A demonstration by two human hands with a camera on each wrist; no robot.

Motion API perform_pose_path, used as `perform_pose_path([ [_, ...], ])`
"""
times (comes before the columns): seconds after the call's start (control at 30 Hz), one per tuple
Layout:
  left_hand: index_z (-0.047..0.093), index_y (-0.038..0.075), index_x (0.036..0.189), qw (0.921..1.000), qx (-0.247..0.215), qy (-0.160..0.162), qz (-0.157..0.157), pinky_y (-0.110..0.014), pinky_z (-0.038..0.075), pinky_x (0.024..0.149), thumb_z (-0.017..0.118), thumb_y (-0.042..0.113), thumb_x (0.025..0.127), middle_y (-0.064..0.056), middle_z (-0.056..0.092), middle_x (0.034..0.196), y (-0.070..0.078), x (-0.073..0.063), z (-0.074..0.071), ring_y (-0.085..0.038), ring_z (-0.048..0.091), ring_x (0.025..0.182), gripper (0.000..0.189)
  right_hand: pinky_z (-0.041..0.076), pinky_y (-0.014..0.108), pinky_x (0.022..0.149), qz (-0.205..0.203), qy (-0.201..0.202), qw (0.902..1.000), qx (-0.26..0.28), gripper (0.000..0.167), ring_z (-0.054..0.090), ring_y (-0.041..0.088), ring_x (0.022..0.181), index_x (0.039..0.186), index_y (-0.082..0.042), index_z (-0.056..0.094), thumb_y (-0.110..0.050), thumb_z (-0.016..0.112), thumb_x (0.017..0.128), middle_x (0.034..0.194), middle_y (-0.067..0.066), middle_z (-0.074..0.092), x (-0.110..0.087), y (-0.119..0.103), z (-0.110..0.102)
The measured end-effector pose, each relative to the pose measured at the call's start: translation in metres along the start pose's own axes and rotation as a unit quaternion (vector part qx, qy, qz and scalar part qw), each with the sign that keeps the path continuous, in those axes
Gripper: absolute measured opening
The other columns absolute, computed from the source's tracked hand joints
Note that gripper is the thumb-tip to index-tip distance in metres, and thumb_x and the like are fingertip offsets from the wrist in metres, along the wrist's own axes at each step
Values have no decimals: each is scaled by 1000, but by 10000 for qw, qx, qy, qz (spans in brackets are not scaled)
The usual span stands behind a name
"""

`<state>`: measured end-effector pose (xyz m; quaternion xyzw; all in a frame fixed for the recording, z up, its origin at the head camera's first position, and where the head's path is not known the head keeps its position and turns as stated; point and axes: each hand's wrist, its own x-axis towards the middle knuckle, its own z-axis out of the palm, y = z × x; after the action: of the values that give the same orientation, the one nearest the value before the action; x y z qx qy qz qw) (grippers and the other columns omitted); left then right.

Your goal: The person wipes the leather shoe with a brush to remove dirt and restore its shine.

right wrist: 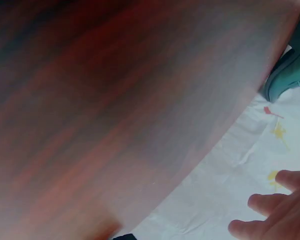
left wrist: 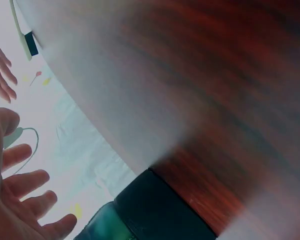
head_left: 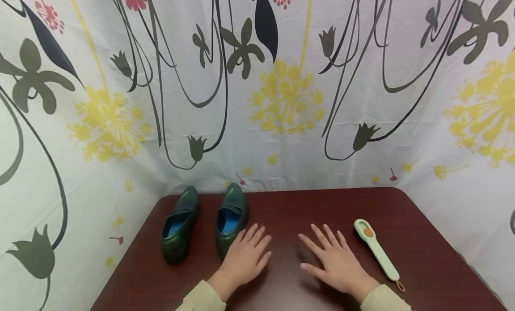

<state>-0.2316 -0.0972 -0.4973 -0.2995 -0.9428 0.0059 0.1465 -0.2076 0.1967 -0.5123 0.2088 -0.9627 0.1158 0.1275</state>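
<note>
My left hand (head_left: 246, 257) is held over the table with its fingers spread and nothing in them. It is nearest to a dark green loafer (head_left: 234, 195) with a blue insole, whose near side it partly covers. The matching loafer (head_left: 177, 247) stands farther left. Likewise spread and holding nothing, my right hand (head_left: 337, 264) is left of a pale green long-handled brush (head_left: 380, 253) with an orange button and a cord loop. The left wrist view shows a dark block (left wrist: 31, 44) on the brush's underside.
Both shoes and the brush lie on a dark red-brown wooden table (head_left: 297, 208) with rounded far corners. A white cloth (head_left: 249, 123) printed with flowers hangs behind the table and along its sides.
</note>
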Motion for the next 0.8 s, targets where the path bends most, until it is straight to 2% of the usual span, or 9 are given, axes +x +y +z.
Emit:
perform_pose_path([
  [0.07, 62, 25, 138, 9992, 71, 380, 94, -49, 44, 111, 52, 45, 103, 1, 59, 146, -1, -2, 0, -22, 48, 142, 42, 21, 66, 116, 64, -10, 10000, 20, 72, 26, 40, 153, 156, -44, 35, -72, 53, 92, 168, 5, 27, -1, 2, 0],
  [0.13, 67, 23, 131, 9952, 193, 929, 235, -44, 49, 105, 56, 41, 101, 3, 67, 134, -3, -4, 1, -19, 56, 133, 36, 21, 66, 116, 129, -5, 9999, 39, 72, 27, 40, 152, 156, -43, 35, -70, 55, 92, 167, 7, 29, -3, 4, -2],
  [0.23, 72, 22, 118, 9838, 297, 1727, 381, -39, 51, 95, 60, 36, 97, 7, 74, 115, -6, -6, 1, -15, 64, 115, 28, 22, 66, 116, 215, 14, 9998, 6, 72, 27, 41, 152, 156, -43, 35, -69, 56, 92, 165, 9, 32, -5, 6, -4],
  [0.3, 73, 22, 113, 9773, 344, 2051, 411, -37, 51, 89, 61, 34, 96, 8, 75, 107, -8, -7, 1, -14, 64, 104, 24, 24, 66, 115, 252, 58, 9997, -18, 72, 28, 42, 151, 156, -41, 36, -69, 56, 92, 163, 10, 35, -6, 8, -5],
  [0.4, 72, 22, 110, 9744, 390, 2184, 362, -35, 51, 82, 60, 33, 95, 8, 73, 105, -11, -9, 2, -15, 63, 94, 23, 28, 68, 112, 316, 127, 9993, -123, 72, 31, 43, 149, 155, -40, 37, -69, 56, 92, 161, 11, 38, -8, 12, -7],
  [0.57, 69, 20, 114, 9764, 430, 2104, 210, -31, 50, 68, 64, 31, 92, 2, 67, 110, -17, -13, 1, -15, 60, 81, 26, 32, 71, 107, 493, 199, 9979, -369, 72, 35, 45, 144, 155, -37, 39, -72, 52, 93, 155, 14, 43, -10, 20, -10],
  [0.8, 67, 19, 120, 9795, 322, 1985, -51, -27, 55, 62, 72, 29, 88, -2, 65, 113, -25, -19, 0, -13, 62, 77, 34, 35, 67, 105, 761, 385, 9946, -592, 77, 46, 47, 131, 154, -27, 43, -73, 50, 93, 145, 19, 49, -14, 34, -18],
])
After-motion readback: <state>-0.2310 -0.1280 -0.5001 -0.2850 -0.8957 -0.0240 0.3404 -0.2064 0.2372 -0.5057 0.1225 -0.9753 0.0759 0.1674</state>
